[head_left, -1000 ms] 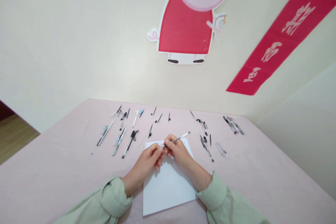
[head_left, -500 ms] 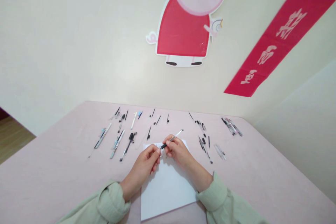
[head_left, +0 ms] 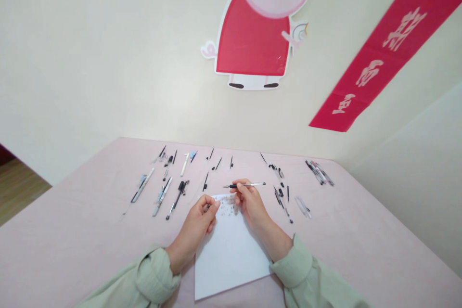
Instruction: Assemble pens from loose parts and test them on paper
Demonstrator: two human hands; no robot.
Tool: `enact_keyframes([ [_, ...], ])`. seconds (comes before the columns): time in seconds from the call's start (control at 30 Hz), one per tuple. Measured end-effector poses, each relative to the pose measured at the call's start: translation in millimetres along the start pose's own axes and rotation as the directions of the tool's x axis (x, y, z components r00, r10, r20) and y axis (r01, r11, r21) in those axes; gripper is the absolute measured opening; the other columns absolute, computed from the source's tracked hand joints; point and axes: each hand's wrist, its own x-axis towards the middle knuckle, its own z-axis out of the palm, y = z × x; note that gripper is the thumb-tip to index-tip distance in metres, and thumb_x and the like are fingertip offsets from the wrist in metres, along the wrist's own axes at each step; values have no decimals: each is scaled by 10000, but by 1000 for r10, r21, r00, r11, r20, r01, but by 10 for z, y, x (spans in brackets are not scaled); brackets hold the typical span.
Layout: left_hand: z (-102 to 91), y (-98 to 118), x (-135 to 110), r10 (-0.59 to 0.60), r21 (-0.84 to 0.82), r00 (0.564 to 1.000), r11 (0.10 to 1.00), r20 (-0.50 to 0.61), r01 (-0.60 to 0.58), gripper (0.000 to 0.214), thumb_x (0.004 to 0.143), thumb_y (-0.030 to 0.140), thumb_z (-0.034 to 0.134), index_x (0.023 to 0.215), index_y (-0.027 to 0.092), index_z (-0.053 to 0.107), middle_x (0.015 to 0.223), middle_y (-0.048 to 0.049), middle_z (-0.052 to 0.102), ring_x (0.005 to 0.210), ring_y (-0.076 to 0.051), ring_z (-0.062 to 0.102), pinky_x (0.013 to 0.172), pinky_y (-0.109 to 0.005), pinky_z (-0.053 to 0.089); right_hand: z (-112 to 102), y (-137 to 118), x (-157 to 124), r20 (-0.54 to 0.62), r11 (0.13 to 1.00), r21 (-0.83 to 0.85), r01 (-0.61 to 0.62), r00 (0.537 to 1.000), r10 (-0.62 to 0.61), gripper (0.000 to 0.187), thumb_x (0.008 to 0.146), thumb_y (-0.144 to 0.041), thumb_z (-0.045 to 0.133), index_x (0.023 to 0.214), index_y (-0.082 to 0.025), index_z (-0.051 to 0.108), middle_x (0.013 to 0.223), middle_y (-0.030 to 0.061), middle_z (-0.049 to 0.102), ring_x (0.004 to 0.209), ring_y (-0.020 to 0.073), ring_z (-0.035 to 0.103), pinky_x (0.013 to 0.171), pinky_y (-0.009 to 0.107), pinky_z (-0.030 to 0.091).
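My right hand [head_left: 250, 203] grips a gel pen [head_left: 258, 184] with a clear barrel and black grip. The pen lies nearly level, its bare tip pointing left, above the top of a white sheet of paper [head_left: 231, 255]. To the left, my left hand [head_left: 200, 216] is closed in a pinch beside the paper's upper left edge. A small dark bit shows between its fingers, too hidden to name. Grey scribble marks [head_left: 227, 206] cover the top of the sheet.
Pens and pen parts lie in groups on the pink table [head_left: 90, 231]. A white pen [head_left: 143, 184] and a black pen [head_left: 177, 199] are on the left. On the right are clear barrels [head_left: 302, 207] and a bunch of pens [head_left: 319, 173]. A wall stands behind.
My hands have moved apart. The pen, earlier slanting up to the right with its tip end at my left fingers, is now nearly level and away from them, its tip exposed.
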Motion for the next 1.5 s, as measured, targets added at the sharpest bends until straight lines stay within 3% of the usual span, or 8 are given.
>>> enact_keyframes([
  [0.17, 15, -58, -63, 93, 251, 992, 962, 81, -111, 183, 831, 399, 534, 791, 220, 529, 479, 89, 406, 433, -115, 370, 475, -218, 271, 17, 31, -12, 28, 985, -157, 73, 997, -69, 195, 772, -364, 648, 852, -200, 579, 720, -16, 636, 482, 70, 476, 474, 193, 374],
  [0.3, 72, -78, -257, 117, 630, 930, 706, 348, -324, 163, 860, 252, 470, 877, 245, 632, 747, -22, 665, 669, -190, 588, 623, -264, 372, 60, 33, -46, 52, 948, -296, 118, 993, -107, 162, 782, -333, 617, 759, -199, 529, 590, -49, 563, 481, 84, 468, 488, 201, 369],
  [0.43, 119, -111, -359, 69, 780, 896, 467, 438, -417, 250, 892, 239, 405, 875, 255, 654, 768, -66, 716, 685, -238, 647, 620, -293, 396, 80, 62, -76, 124, 895, -418, 155, 986, -113, 102, 816, -297, 564, 854, -203, 567, 618, -35, 591, 519, 104, 494, 515, 219, 379],
  [0.57, 111, -140, -320, 64, 813, 918, 444, 391, -377, 292, 895, 236, 383, 980, 267, 660, 862, -89, 747, 756, -258, 685, 660, -315, 433, 77, 94, -85, 175, 839, -501, 211, 974, -141, 140, 828, -285, 544, 913, -210, 625, 726, 0, 648, 667, 146, 573, 604, 250, 425],
  [0.77, 85, -56, -252, 1, 918, 979, 348, 203, -190, 410, 881, 207, 381, 1240, 199, 579, 942, -169, 737, 788, -325, 701, 662, -368, 455, 89, 94, -85, 163, 785, -567, 249, 968, -189, 61, 786, -235, 557, 791, -211, 612, 724, -14, 617, 689, 154, 556, 632, 258, 414],
  [0.9, 98, 9, -257, -54, 950, 977, 251, 206, -187, 459, 896, 228, 404, 1341, 167, 497, 1005, -205, 724, 850, -363, 702, 679, -392, 475, 127, 108, -118, 145, 763, -607, 224, 974, -171, 47, 777, -218, 543, 734, -218, 524, 623, -55, 524, 591, 127, 485, 567, 235, 364],
  [1.23, 107, 33, -268, -72, 947, 970, 242, 233, -209, 479, 906, 228, 417, 1372, 127, 466, 1022, -223, 720, 881, -395, 696, 699, -438, 495, 177, 102, -146, 127, 724, -661, 195, 981, -149, 125, 786, -234, 514, 676, -221, 455, 567, -71, 445, 547, 120, 452, 549, 235, 337],
  [1.5, 115, 24, -268, -85, 967, 972, 153, 220, -206, 457, 917, 249, 420, 1362, 152, 455, 1002, -163, 738, 868, -331, 709, 713, -404, 520, 167, 121, -128, 144, 704, -682, 200, 980, -138, 111, 791, -243, 505, 692, -220, 460, 574, -73, 449, 553, 120, 465, 555, 235, 339],
])
